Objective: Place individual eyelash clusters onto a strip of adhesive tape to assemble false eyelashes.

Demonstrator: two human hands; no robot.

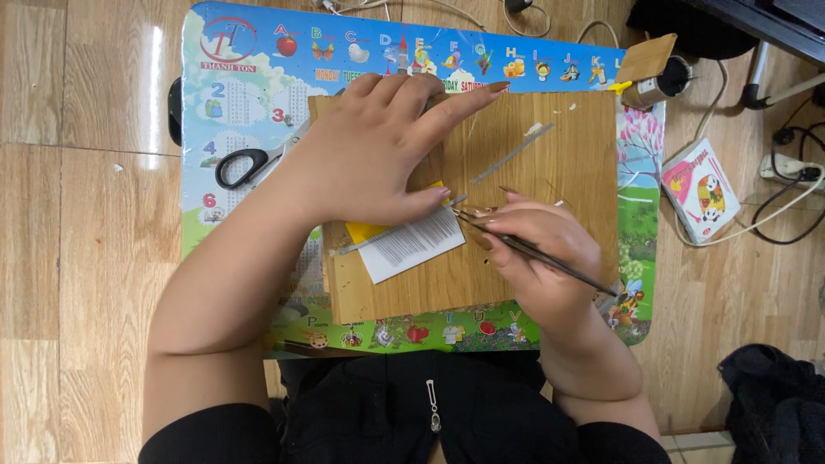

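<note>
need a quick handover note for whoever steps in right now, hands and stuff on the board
Left hand: flat on the square wooden board, thumb pinning the yellow paper piece and the thin metal ruler.
Right hand: gripping a thin dark pointed tool, tip at the white striped paper sheet beside the ruler.
Black-handled scissors lie on the colourful alphabet table, left of the board.
Done: papers and ruler placed.
Left: no mark or cut visible yet.

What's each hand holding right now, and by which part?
Right hand pinches a thin dark tool near its tip end. Left hand holds nothing; it presses flat on the wooden board.
</note>
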